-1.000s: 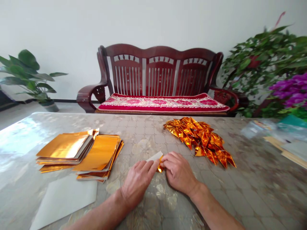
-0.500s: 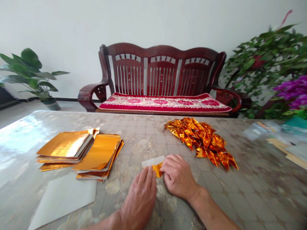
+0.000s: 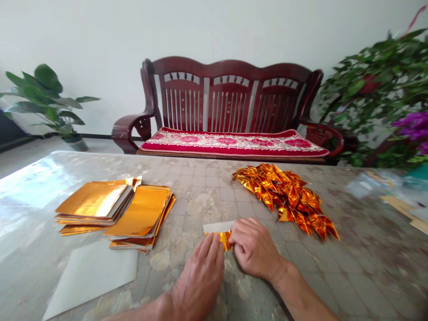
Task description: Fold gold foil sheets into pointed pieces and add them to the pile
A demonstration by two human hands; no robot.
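Left hand (image 3: 200, 276) is nearest: fingers together, straight and flat, tips down on the left part of the folded foil piece (image 3: 225, 240). Piece sits on the table (image 3: 194, 174) right under and ahead of those tips, long axis running left-right, pale strip (image 3: 218, 227) along its far side. Right hand (image 3: 256, 248) covers its right end, fingers curled in; tips hidden, can't tell if it's pinching. Both hands are on it, so neither is closer. Farther out: gold foil stacks (image 3: 143, 210) left, heap of folded foil (image 3: 289, 194) right, both apart from the hands. Vs a second ago: left fingers no longer reach across to the strip, they lie flatter and further back; strip is closer to level and shows more
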